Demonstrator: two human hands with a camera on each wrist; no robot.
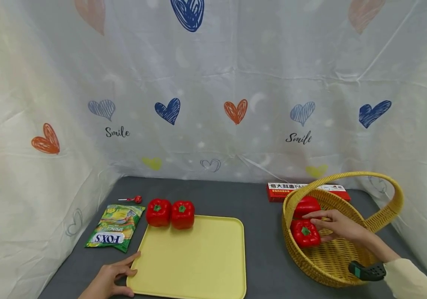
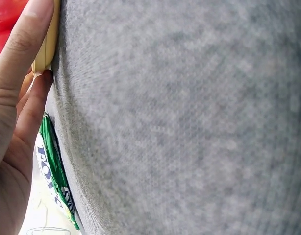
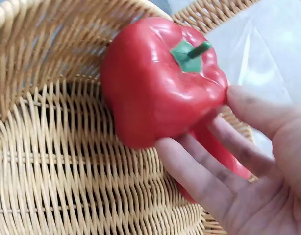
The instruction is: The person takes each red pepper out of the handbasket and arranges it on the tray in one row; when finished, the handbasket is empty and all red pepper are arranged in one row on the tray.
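Observation:
At the yellow tray's (image 1: 191, 261) left edge, my left hand (image 1: 110, 276) touches the rim with spread, fairly straight fingers. In the left wrist view that hand (image 2: 15, 112) lies against the tray's rim (image 2: 46, 49). My right hand (image 1: 338, 226) reaches into the yellow wicker basket (image 1: 325, 276) and grips a red bell pepper (image 1: 305, 233) with a green stem. The right wrist view shows the thumb and a finger on opposite sides of this pepper (image 3: 160, 88). Another red pepper (image 1: 306, 206) lies behind it, partly hidden. Two red bell peppers (image 1: 159, 212) (image 1: 182, 214) stand at the tray's far left.
A green and yellow FOX'S candy bag (image 1: 116, 226) lies left of the tray, with a red lollipop (image 1: 137, 199) beyond it. Behind the basket is a red pasta box (image 1: 278, 193). The basket's tall handle (image 1: 347, 175) arches over the right side. A heart-printed cloth (image 1: 206, 137) hangs behind the grey table.

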